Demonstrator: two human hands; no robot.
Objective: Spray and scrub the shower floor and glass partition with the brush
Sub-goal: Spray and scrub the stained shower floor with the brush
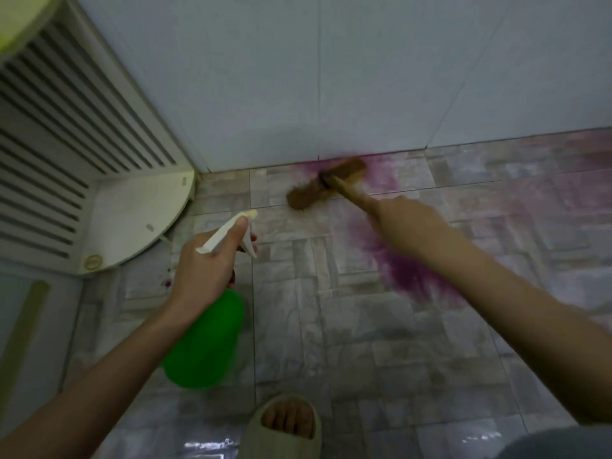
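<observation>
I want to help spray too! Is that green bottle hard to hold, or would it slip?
Probably easy: the left hand carries the green spray bottle alone by its white trigger head. It may be heavy if full, though the level isn't visible. With wet fingers the smooth plastic could slip, so grip its neck.

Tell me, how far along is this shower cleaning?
Purple cleaner already covers part of the floor. The right hand is scrubbing with the brush at the wall's foot; the left hand holds the green spray bottle. Purple patches remain; no glass partition is visible.
</observation>
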